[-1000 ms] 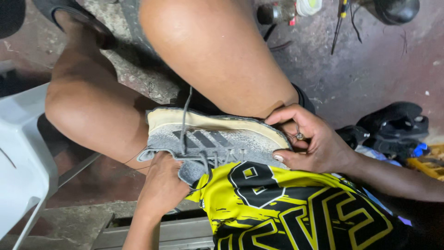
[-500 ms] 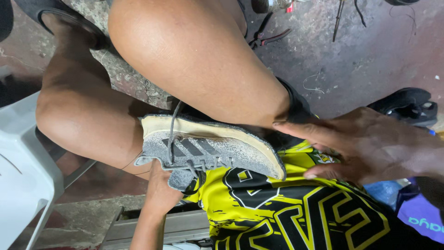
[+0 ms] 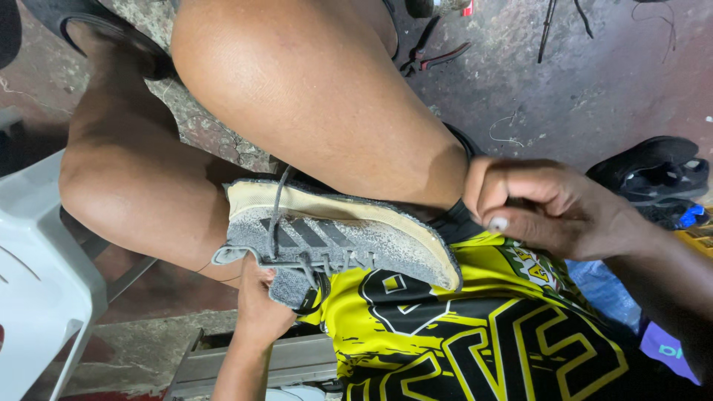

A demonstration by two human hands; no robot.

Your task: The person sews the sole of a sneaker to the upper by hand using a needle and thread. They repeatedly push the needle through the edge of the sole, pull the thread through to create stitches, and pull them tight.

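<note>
A grey knit sneaker (image 3: 356,241) with a worn cream sole and loose grey laces lies on its side across my lap, between my bare thighs and my yellow and black jersey (image 3: 475,341). My left hand (image 3: 256,304) grips it from below at the heel opening, and the collar hides my fingers. My right hand (image 3: 542,204) hovers just past the toe, beside my knee. Its fingers are curled together, off the shoe, and I see nothing between them.
A white plastic chair (image 3: 41,282) stands at the left. Black shoes (image 3: 653,174) lie on the concrete floor at the right, and pliers (image 3: 434,56) lie at the top. A grey metal frame (image 3: 252,360) sits below my left forearm. A black sandal (image 3: 96,30) is on my foot at the top left.
My right hand has let go of the sneaker's toe, drawn away to the right and curled its fingers. My left hand still holds the shoe, and the view has shifted slightly.
</note>
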